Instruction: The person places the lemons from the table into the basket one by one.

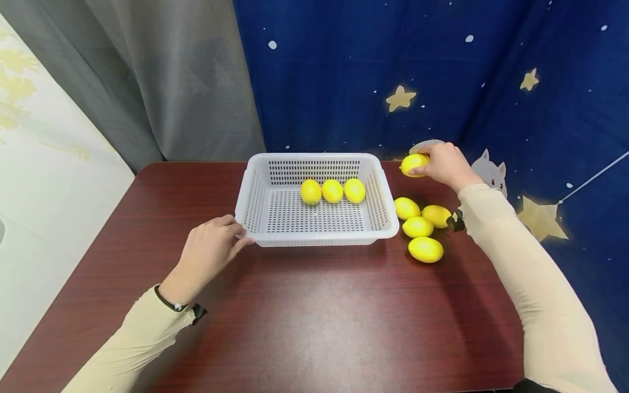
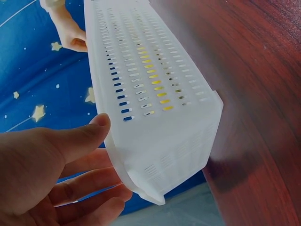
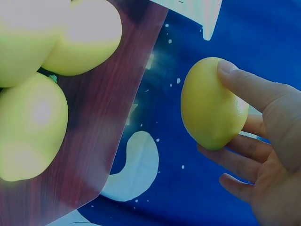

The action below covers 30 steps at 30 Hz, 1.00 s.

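Note:
A white plastic basket [image 1: 314,236] with slotted walls stands toward the back of the table. Three yellow lemons [image 1: 332,191] lie in a row inside it. My left hand [image 1: 208,254] grips the basket's front left corner; the left wrist view has the thumb [image 2: 89,136] on the near side of the rim and the fingers beyond it. Above the table's back right part, my right hand [image 1: 447,164] holds a lemon [image 3: 211,106] between thumb and fingers, raised off the surface. Several more lemons [image 1: 426,249] lie grouped right of the basket, below that hand.
The dark red-brown wooden table [image 1: 314,322] carries everything. Behind it hang a grey curtain [image 1: 196,82] and a blue star-patterned curtain [image 1: 344,71], close to the back edge. A pale patterned surface [image 1: 44,191] borders the left side.

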### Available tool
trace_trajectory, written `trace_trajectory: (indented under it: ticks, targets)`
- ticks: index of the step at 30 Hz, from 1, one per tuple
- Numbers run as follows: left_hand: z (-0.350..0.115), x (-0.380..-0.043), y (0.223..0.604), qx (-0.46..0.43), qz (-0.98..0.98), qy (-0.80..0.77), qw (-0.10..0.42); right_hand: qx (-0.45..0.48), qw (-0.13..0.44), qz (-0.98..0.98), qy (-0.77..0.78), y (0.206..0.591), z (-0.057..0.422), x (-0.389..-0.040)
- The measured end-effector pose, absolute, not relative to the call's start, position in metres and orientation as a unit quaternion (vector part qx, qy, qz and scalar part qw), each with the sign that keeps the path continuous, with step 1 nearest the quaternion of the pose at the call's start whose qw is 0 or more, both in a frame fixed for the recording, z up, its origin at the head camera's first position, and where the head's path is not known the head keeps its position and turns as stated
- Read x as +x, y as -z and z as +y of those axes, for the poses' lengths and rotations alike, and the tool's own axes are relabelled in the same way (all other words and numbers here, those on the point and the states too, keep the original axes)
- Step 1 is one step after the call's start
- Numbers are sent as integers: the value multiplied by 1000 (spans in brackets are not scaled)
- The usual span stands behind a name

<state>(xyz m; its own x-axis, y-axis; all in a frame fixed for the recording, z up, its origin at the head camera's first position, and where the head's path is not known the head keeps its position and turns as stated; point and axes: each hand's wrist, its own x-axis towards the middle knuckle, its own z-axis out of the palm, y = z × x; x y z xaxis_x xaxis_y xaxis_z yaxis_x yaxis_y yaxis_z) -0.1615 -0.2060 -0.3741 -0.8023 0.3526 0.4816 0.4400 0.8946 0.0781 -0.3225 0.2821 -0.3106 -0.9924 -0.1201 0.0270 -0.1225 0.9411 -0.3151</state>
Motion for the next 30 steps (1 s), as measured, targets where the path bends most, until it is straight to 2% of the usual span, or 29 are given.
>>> trace_trajectory:
  ticks: [14,30]
  targets:
    - [-206,-163,375,-219,-942,90,239,91,30,-986,-140,313,275,-325]
    - [-207,-163,376,-225,-939,94,241,96,27,-987,-128,301,243,-332]
